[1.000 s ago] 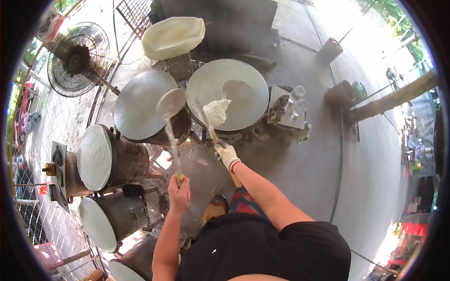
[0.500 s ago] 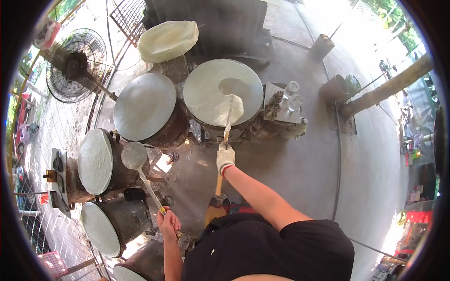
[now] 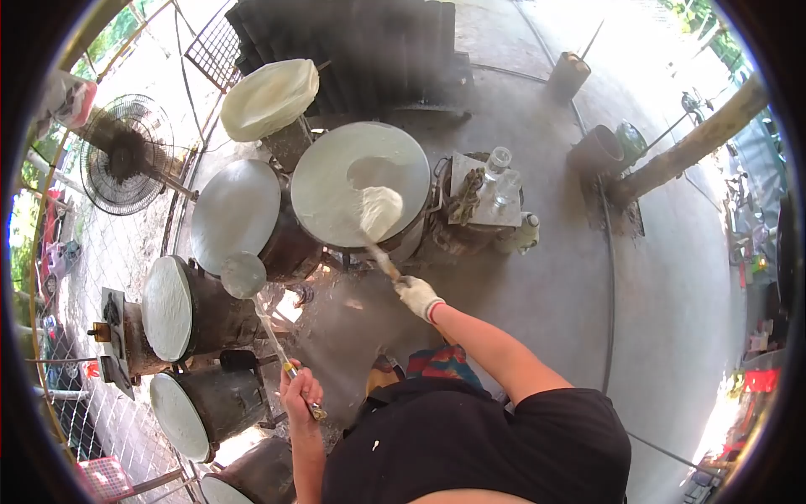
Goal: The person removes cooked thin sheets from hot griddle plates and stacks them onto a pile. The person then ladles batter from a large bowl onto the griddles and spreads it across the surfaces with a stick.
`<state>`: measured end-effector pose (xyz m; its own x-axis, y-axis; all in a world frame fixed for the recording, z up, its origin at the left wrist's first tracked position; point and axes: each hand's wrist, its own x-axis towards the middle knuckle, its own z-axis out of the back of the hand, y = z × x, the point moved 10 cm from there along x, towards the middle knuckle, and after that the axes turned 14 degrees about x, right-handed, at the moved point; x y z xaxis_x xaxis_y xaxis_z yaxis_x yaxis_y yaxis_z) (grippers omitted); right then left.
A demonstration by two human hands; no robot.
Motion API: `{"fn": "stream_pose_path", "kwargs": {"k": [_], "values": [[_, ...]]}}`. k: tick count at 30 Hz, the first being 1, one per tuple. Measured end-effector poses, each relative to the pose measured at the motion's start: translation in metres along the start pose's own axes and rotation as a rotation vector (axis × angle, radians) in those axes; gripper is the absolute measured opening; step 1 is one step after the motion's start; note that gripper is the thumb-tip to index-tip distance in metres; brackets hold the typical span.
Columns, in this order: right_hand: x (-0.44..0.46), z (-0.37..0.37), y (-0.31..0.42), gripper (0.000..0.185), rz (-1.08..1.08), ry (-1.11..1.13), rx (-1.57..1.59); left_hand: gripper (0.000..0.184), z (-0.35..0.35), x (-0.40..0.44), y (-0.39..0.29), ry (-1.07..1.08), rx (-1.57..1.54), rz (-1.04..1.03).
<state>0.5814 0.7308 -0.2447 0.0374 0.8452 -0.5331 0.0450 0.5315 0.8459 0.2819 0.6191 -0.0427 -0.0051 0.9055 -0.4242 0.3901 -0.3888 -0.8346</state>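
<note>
My bare left hand [image 3: 300, 393] is closed around the handle of a long ladle [image 3: 243, 275]. Its round, pale-coated bowl hangs near the rims of the left-hand pots. My right hand [image 3: 418, 298], in a white glove with a red cuff, grips a wooden-handled paddle [image 3: 382, 210] whose head is covered in white paste. That head is over the near part of a wide round pot top [image 3: 336, 160] coated with a pale layer. Behind the head shows a darker patch in the layer. Whether the paddle touches the surface I cannot tell.
More round pots with pale tops curve down the left: a large one [image 3: 235, 210], then a smaller one [image 3: 168, 309] and others. A pale shallow basin [image 3: 270, 97] stands behind. Glass jars [image 3: 506, 186] sit on a stand at right. A fan [image 3: 128, 155] is far left.
My right hand has moved right and slightly down, and the paddle now slants up to the left. My left hand keeps its grip on the ladle. The whole view has shifted slightly.
</note>
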Motion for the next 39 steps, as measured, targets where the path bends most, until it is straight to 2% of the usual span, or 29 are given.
{"fn": "stream_pose_path", "kwargs": {"k": [2,5,6,9,11,14,17,19,21,23,24,25,27,28,30,31,35,37,39], "values": [[0.001,0.045,0.011,0.040,-0.057,-0.086,0.121,0.019,-0.033,0.004,0.006,0.026,-0.029,-0.009],[-0.004,0.083,0.059,0.041,-0.034,-0.122,0.007,0.018,-0.077,0.005,0.016,0.060,-0.055,-0.009],[0.000,0.088,0.060,0.035,0.015,-0.104,-0.037,0.017,-0.091,0.006,0.017,0.073,-0.059,-0.011],[0.005,0.109,0.055,0.040,0.112,0.077,-0.366,0.016,-0.131,0.011,0.021,0.110,-0.121,-0.021],[0.037,0.143,0.071,0.036,0.154,-0.021,-0.438,0.017,-0.153,0.012,0.019,0.127,-0.111,-0.025],[0.068,0.145,0.118,0.034,0.274,-0.090,-0.458,0.022,-0.161,0.012,0.024,0.121,-0.091,-0.024],[0.067,0.116,0.096,0.034,0.484,0.168,-0.376,0.023,-0.162,0.018,0.024,0.105,-0.072,-0.033],[0.030,0.106,0.071,0.034,0.335,0.381,-0.634,0.022,-0.161,0.024,0.023,0.108,-0.091,-0.028],[-0.003,0.130,0.072,0.036,0.036,0.359,-0.476,0.019,-0.155,0.029,0.022,0.077,-0.107,-0.003],[0.032,0.161,0.069,0.038,0.239,0.080,-0.441,0.019,-0.150,0.035,0.020,0.095,-0.132,0.015],[0.041,0.176,0.104,0.034,0.235,-0.063,-0.491,0.019,-0.147,0.036,0.020,0.097,-0.141,0.028],[0.074,0.180,0.117,0.031,0.321,-0.153,-0.537,0.019,-0.144,0.038,0.020,0.102,-0.151,0.039],[0.120,0.180,0.157,0.033,0.296,-0.266,-0.516,0.019,-0.137,0.039,0.017,0.101,-0.141,0.047],[0.140,0.174,0.172,0.034,0.375,-0.282,-0.458,0.019,-0.134,0.039,0.013,0.100,-0.137,0.052],[0.140,0.150,0.180,0.034,0.307,-0.211,-0.383,0.019,-0.122,0.041,0.010,0.099,-0.130,0.069],[0.132,0.137,0.174,0.033,0.299,-0.152,-0.402,0.019,-0.114,0.043,0.011,0.108,-0.122,0.078],[0.074,0.102,0.125,0.039,0.396,-0.026,-0.038,0.019,-0.082,0.059,0.014,0.167,-0.133,0.114],[0.058,0.114,0.114,0.043,0.426,-0.236,0.352,0.018,-0.071,0.066,0.014,0.200,-0.146,0.141],[0.042,0.124,0.113,0.038,0.272,-0.545,0.165,0.018,-0.066,0.075,0.016,0.251,-0.174,0.136]]}}
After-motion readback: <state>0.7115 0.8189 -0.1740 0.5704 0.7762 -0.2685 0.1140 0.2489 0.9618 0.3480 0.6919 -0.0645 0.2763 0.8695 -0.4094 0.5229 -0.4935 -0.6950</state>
